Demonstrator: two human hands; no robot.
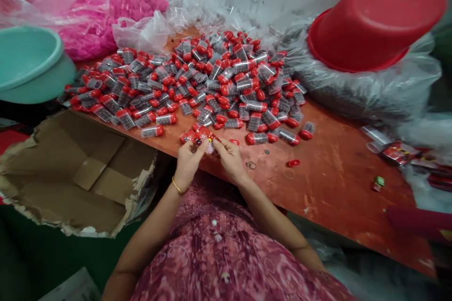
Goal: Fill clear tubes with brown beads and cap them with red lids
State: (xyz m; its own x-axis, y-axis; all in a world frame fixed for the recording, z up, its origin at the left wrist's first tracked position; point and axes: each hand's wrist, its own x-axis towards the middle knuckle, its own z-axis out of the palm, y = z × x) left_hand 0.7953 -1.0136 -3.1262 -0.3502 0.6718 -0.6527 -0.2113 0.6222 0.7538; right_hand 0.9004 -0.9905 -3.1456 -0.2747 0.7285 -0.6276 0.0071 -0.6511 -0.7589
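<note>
Mostly clutter: orange-brown tabletop carries a big heap of red-capped clear vials, well spread toward the near edge, so a sleeve or elbow could easily sweep some off. Torn cardboard box sits open just left of the lap, below the edge; strays may drop beside it instead of in. Red basin lies tilted on a plastic-wrapped bundle at far right, looks unsteady, could slide onto the heap. Teal basin at far left, pink bag of parts behind it. Left hand and right hand are both pinched narrow on one small red packet, held just above the near edge in front of the heap; contents too small to tell. Grip is fingertip only, so a slip likely sends it to the floor. Loose red cap and a small ring lie near the right hand, easy to knock away
</note>
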